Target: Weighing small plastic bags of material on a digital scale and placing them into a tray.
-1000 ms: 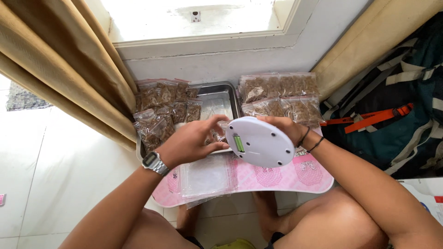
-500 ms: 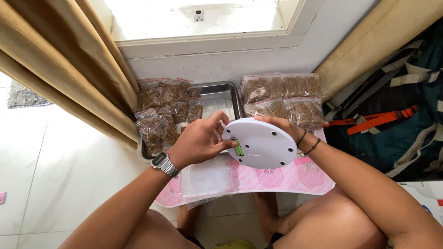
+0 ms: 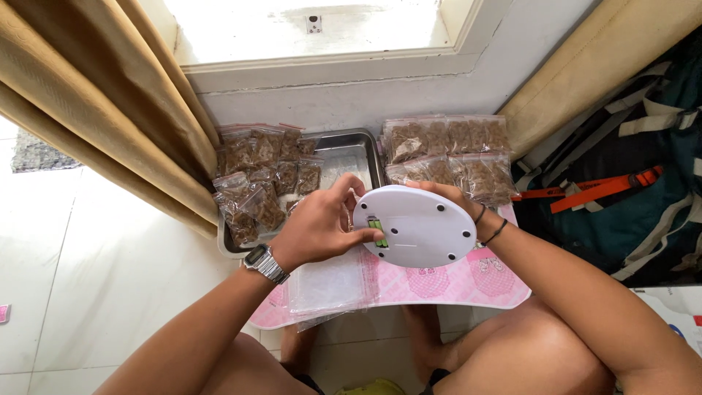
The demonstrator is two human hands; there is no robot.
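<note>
white round scale (image 3: 424,228) — underside up — held by left hand (image 3: 316,228), right hand (image 3: 452,196).

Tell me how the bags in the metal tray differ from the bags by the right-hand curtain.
The tray bags lie jumbled and overlapping inside the metal tray; the curtain-side bags lie in flat, tidy rows on the floor. The tray bags sit beside the left hand, the curtain-side bags beyond the right hand. Both are clear bags of brown bits.
</note>
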